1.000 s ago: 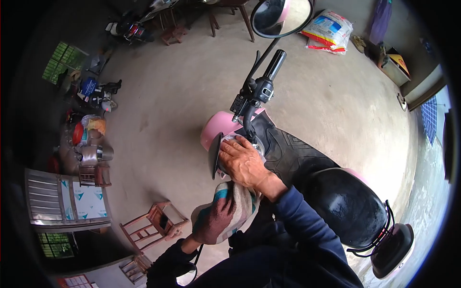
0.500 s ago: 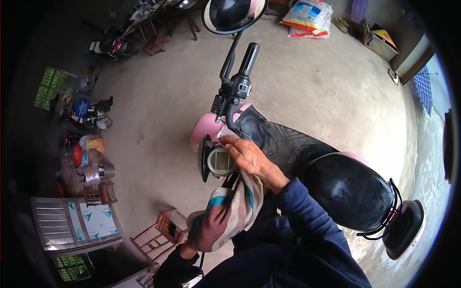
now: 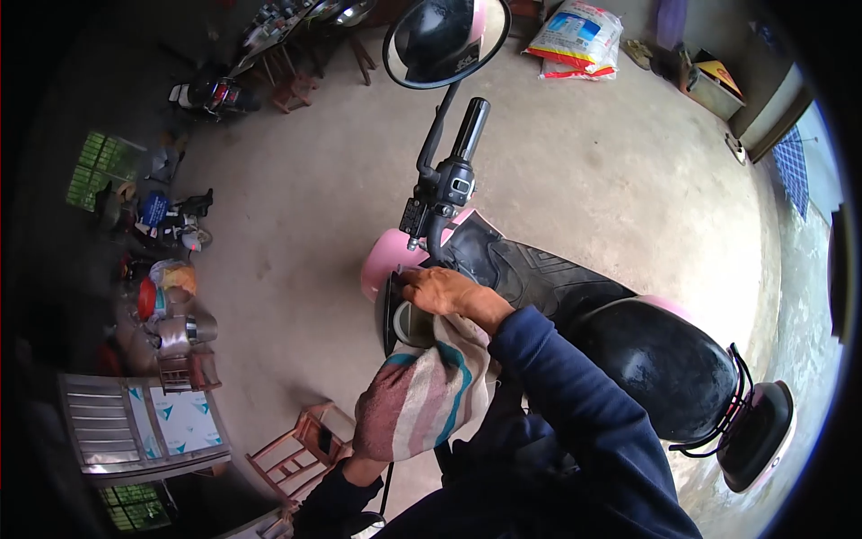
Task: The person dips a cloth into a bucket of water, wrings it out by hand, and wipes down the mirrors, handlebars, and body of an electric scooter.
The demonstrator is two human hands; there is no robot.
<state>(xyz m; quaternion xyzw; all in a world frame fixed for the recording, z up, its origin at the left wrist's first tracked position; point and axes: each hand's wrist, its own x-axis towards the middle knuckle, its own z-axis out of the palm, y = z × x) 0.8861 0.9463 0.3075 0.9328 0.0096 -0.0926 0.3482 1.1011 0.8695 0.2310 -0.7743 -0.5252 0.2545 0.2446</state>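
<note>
Here, rumpled striped cloth (image 3: 417, 400) near curled right hand (image 3: 442, 292) and round, pale-rimmed gauge (image 3: 413, 326).

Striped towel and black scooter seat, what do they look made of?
Towel: woven fabric, probably cotton; matte, falling in soft folds. Seat: smooth, fairly glossy covering, perhaps vinyl or imitation leather, judging by the pale sheen across it.

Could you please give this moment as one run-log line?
right hand: fingers near round dash panel; left hand: mostly hidden by striped cloth; scooter seat: black
</note>
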